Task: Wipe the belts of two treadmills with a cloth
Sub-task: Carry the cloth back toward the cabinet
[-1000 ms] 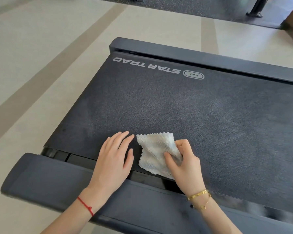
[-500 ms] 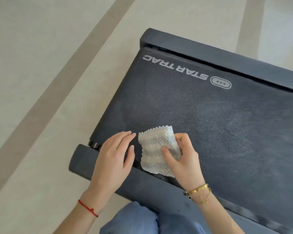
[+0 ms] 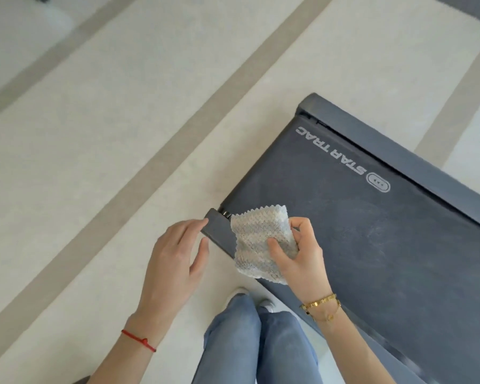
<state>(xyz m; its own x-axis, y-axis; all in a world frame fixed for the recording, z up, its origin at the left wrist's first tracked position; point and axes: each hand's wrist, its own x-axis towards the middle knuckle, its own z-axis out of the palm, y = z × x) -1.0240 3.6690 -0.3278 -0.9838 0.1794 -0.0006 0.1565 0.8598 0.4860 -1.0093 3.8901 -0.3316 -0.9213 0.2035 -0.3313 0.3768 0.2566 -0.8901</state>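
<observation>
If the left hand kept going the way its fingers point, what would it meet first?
Probably the treadmill's side rail: the left hand points up-right at the rail's end corner, fingertips right beside it. Whether they already touch is unclear.

Gym floor: dark treadmill belt point(image 3: 372, 245) marked STAR TRAC logo point(image 3: 330, 151) beyond right hand point(image 3: 297, 259); pale striped flooring point(image 3: 94, 162) left of left hand point(image 3: 172, 261).

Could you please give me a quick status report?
Right hand pinches white textured cloth, off dark treadmill belt. Left hand open. Nothing blocking.
</observation>
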